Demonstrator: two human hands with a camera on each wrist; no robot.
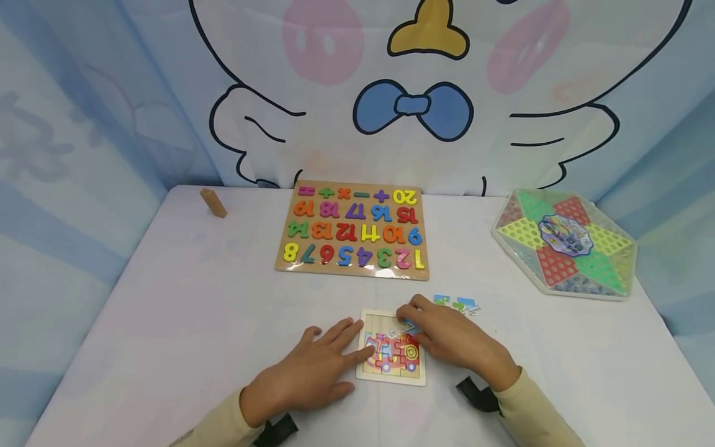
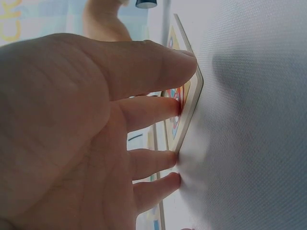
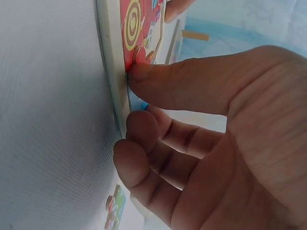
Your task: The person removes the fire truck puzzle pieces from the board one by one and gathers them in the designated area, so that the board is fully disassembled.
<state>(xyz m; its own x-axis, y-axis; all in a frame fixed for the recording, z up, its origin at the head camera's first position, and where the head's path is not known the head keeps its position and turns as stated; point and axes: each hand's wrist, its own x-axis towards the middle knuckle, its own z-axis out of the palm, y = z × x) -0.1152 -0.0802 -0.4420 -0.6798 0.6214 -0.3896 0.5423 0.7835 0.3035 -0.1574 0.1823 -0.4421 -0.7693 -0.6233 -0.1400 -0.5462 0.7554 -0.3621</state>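
A small jigsaw puzzle in a pale wooden tray (image 1: 391,380) lies on the table, its lower part filled with pink, red and yellow pieces. My left hand (image 1: 313,369) rests at the tray's left side with fingers spread; one fingertip touches the filled pieces. Over the tray's upper right corner, my right hand (image 1: 455,332) pinches a blue puzzle piece (image 1: 409,326) between thumb and fingers. In the right wrist view the thumb hides most of that piece (image 3: 136,101). Loose puzzle pieces (image 1: 465,304) in blue and green lie just beyond the right hand.
Behind the tray lies a wooden number board (image 1: 352,268) with colourful numerals. A hexagonal Chinese checkers box (image 1: 564,248) sits at the back right. One small wooden block (image 1: 213,203) is near the back left corner. A patterned curtain (image 1: 413,155) hangs behind the table.
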